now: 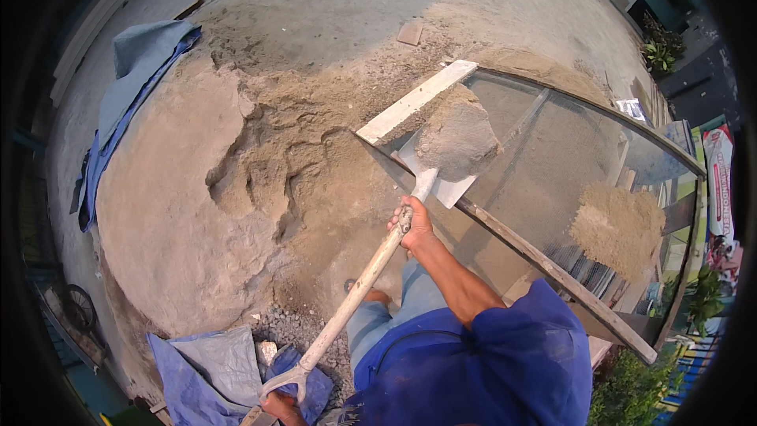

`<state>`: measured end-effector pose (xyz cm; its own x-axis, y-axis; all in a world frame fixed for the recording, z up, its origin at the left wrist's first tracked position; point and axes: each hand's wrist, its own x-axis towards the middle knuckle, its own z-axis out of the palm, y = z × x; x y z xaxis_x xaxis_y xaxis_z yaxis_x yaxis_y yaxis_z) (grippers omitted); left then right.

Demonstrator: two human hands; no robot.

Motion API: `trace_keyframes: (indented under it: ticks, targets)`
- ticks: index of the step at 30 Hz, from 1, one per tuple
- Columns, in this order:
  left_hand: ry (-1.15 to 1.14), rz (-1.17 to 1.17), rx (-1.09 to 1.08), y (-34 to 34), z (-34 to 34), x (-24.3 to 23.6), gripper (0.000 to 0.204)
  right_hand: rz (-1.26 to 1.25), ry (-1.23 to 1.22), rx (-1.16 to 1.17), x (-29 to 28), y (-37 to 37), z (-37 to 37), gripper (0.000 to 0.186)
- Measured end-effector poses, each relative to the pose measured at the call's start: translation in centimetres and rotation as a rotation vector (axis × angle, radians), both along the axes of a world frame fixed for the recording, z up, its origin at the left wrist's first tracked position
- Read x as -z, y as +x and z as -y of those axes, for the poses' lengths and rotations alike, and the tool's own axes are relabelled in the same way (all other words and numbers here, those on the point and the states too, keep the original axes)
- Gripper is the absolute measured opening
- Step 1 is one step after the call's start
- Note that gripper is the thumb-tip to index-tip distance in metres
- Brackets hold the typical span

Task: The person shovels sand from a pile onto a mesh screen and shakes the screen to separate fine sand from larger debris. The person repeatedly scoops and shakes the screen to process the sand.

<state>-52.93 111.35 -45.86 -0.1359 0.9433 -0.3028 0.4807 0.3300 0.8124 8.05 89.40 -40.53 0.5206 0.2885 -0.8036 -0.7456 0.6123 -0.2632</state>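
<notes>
Right hand (412,225) was closed round the pale shaft of a shovel (359,288), fingers wrapped, no gap showing; left hand (282,409) was at the handle-end grip, below and left of the right, apparently closed on it, though the picture's edge hid much of its fingers. Shovel's long axis ran slantwise through both hands, from the left up and away to the right. Blade (453,191) lay just beyond the right hand, that hand much the nearer, with a heaped load of sand (457,138) on it. Blade overlapped the near corner of a framed mesh screen (544,166), which spread ahead and right of the right hand; whether metal touched frame, could not tell. Large sand pile (173,197) lay left of the right hand, well off the blade's line.
</notes>
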Motion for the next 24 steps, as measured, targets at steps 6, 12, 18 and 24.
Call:
trace_keyframes:
  ticks: [6, 12, 18, 24]
  targets:
    - [0.026, 0.431, 0.260, 23.3, 1.3, -1.7, 0.012, 0.244, -0.033, 0.478, -8.1, 1.6, 22.4, 0.022]
    - [0.011, 0.704, 0.635, 42.6, 7.1, -5.9, 0.012, 0.917, 0.264, 0.628, -22.9, 5.4, 34.6, 0.016]
    - [-0.005, 0.740, 0.629, 41.3, 7.9, -5.4, 0.011, 1.084, 0.377, 0.420, -28.4, 10.6, 31.4, 0.015]
    - [-0.116, 0.623, 0.118, 23.3, 8.2, -1.2, 0.002, 0.667, 0.253, 0.176, -17.3, 9.4, 19.5, 0.013]
